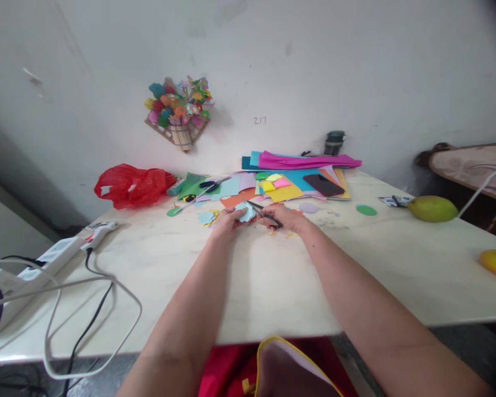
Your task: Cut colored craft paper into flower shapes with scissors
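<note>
My left hand [228, 220] pinches a light blue paper cutout [247, 213] with a scalloped edge, over the middle of the table. My right hand [284, 217] is closed on a pair of dark-handled scissors [274, 219], their blades pointing left beside the cutout's upper edge. Whether the blades touch the paper I cannot tell. Just left of my left hand lie light blue and yellow scalloped cutouts [207, 218]. Small yellow paper scraps [289, 235] are strewn under and right of my right hand. A lilac oval piece [308, 208] lies behind it.
Coloured sheets [287, 193], a phone [324, 185] and a second pair of scissors [210, 186] lie behind my hands. A red plastic bag [132, 184] sits back left. Cables and a power strip [58, 256] occupy the left; a green-yellow mango [433, 208] lies right.
</note>
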Demonstrator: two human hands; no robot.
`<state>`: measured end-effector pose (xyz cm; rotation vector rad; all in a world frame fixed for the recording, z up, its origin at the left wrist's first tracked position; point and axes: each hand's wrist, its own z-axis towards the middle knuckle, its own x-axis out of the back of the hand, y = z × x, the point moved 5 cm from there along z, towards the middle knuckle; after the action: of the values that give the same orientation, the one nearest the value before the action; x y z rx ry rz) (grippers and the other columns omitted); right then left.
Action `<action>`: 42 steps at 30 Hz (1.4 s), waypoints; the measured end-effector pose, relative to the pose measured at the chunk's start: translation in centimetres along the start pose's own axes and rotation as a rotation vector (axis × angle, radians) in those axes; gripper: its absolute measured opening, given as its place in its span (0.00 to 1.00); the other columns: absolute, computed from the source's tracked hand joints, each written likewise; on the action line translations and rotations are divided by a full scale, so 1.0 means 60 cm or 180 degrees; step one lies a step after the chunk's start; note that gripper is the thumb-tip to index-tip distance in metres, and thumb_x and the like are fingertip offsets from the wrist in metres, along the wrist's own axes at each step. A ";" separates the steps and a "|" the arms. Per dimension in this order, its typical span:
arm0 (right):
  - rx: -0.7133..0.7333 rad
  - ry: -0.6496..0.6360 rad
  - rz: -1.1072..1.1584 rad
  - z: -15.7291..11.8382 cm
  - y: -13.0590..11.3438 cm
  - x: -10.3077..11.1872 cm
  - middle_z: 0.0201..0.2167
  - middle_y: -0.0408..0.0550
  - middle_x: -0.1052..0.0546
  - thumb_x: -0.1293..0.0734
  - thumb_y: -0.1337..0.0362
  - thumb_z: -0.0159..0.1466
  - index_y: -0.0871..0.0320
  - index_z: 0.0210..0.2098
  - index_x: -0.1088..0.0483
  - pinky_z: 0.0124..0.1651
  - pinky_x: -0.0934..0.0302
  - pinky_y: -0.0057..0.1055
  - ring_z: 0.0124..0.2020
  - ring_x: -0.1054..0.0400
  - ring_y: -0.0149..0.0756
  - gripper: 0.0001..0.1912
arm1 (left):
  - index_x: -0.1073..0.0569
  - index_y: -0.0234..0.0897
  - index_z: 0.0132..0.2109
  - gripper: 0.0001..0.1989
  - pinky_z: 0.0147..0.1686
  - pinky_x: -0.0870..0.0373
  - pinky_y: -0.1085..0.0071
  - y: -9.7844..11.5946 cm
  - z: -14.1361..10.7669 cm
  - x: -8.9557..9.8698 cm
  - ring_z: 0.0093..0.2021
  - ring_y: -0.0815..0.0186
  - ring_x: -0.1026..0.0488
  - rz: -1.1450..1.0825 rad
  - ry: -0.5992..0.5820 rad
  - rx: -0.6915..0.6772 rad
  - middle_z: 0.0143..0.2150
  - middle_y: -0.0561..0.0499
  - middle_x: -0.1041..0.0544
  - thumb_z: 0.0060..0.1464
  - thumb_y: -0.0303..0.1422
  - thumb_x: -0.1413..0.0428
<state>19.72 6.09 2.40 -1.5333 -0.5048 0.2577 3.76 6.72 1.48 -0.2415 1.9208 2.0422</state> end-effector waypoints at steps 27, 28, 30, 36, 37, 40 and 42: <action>0.0175 0.0110 -0.0331 -0.001 -0.010 -0.005 0.19 0.41 0.27 0.30 0.57 0.60 0.59 0.27 0.34 0.12 0.50 0.20 0.14 0.37 0.24 0.13 | 0.24 0.32 0.25 0.18 0.27 0.30 0.70 0.003 0.002 -0.006 0.23 0.67 0.28 -0.0167 0.0289 -0.0251 0.24 0.48 0.23 0.26 0.37 0.27; 0.0184 0.0095 -0.0333 0.000 -0.009 -0.006 0.19 0.41 0.27 0.30 0.57 0.59 0.59 0.27 0.34 0.12 0.50 0.20 0.14 0.37 0.24 0.14 | 0.24 0.32 0.25 0.18 0.26 0.31 0.70 0.003 0.002 -0.008 0.23 0.68 0.29 -0.0175 0.0306 -0.0273 0.24 0.48 0.23 0.26 0.37 0.27; 0.0227 0.0062 -0.0317 0.003 -0.007 -0.009 0.20 0.41 0.27 0.29 0.56 0.59 0.58 0.28 0.34 0.12 0.50 0.20 0.16 0.36 0.25 0.14 | 0.25 0.32 0.25 0.18 0.25 0.32 0.71 0.002 0.002 -0.009 0.23 0.68 0.29 -0.0208 0.0332 -0.0309 0.23 0.49 0.24 0.27 0.37 0.28; 0.0331 0.0093 -0.0340 0.013 0.005 -0.013 0.21 0.41 0.27 0.29 0.53 0.57 0.57 0.29 0.35 0.14 0.49 0.21 0.18 0.33 0.27 0.16 | 0.26 0.32 0.25 0.16 0.25 0.33 0.72 0.000 0.002 -0.011 0.22 0.69 0.29 -0.0335 0.0404 -0.0345 0.23 0.51 0.25 0.29 0.34 0.29; 0.0345 0.0104 -0.0358 0.013 0.005 -0.013 0.21 0.41 0.27 0.29 0.52 0.57 0.57 0.29 0.35 0.14 0.49 0.21 0.18 0.33 0.28 0.16 | 0.26 0.32 0.25 0.16 0.25 0.33 0.72 0.000 0.002 -0.011 0.22 0.69 0.29 -0.0356 0.0413 -0.0348 0.23 0.50 0.24 0.29 0.34 0.29; 0.0368 0.0105 -0.0413 0.008 -0.001 -0.016 0.20 0.40 0.28 0.30 0.52 0.58 0.57 0.29 0.35 0.14 0.50 0.22 0.18 0.34 0.28 0.16 | 0.26 0.32 0.25 0.16 0.24 0.33 0.73 0.001 0.002 -0.012 0.22 0.69 0.29 -0.0409 0.0446 -0.0384 0.23 0.51 0.24 0.28 0.33 0.29; 0.0353 0.0083 -0.0448 0.004 -0.005 -0.017 0.20 0.40 0.28 0.31 0.52 0.59 0.57 0.29 0.35 0.15 0.49 0.22 0.18 0.35 0.27 0.16 | 0.26 0.32 0.25 0.16 0.24 0.33 0.73 0.002 0.002 -0.012 0.22 0.69 0.30 -0.0425 0.0479 -0.0418 0.22 0.51 0.25 0.27 0.33 0.29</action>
<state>18.66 5.82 2.52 -1.3852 -0.5660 0.1541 4.39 6.78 1.83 -0.5544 1.8015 2.1155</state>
